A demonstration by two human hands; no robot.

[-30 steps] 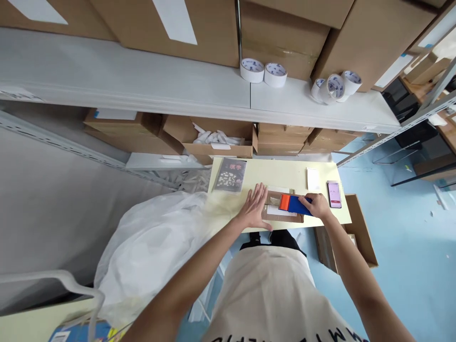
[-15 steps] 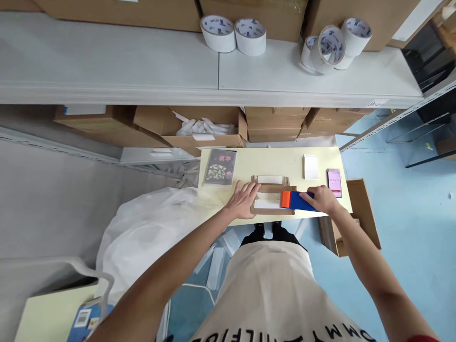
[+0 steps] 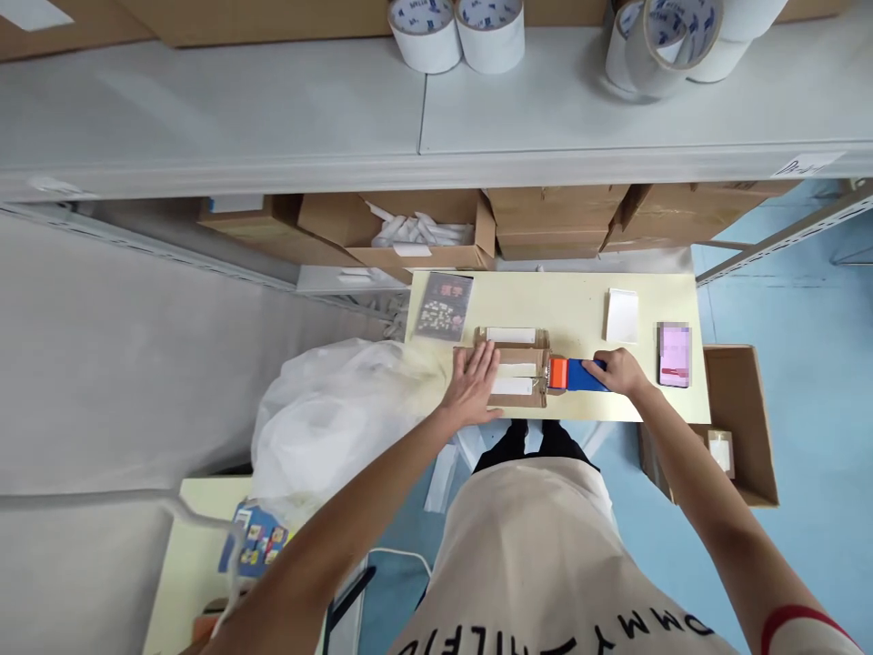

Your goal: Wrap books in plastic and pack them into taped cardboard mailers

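Note:
A flat brown cardboard mailer (image 3: 522, 371) with white strips lies on the pale yellow table (image 3: 579, 314). My left hand (image 3: 472, 384) rests flat on the mailer's left end, fingers spread. My right hand (image 3: 619, 371) grips the blue handle of a tape dispenser (image 3: 576, 374), whose orange head sits at the mailer's right end.
A dark packaged booklet (image 3: 446, 307), a white card (image 3: 621, 316) and a phone (image 3: 675, 354) lie on the table. Tape rolls (image 3: 456, 25) stand on the grey shelf above. Open cardboard boxes sit behind the table and at the right (image 3: 743, 418). A white plastic bag (image 3: 334, 414) bulges at left.
The camera has tilted and shifted. The tape dispenser's orange head has slid right along the mailer to its right end; my left hand stays pressed on the left end.

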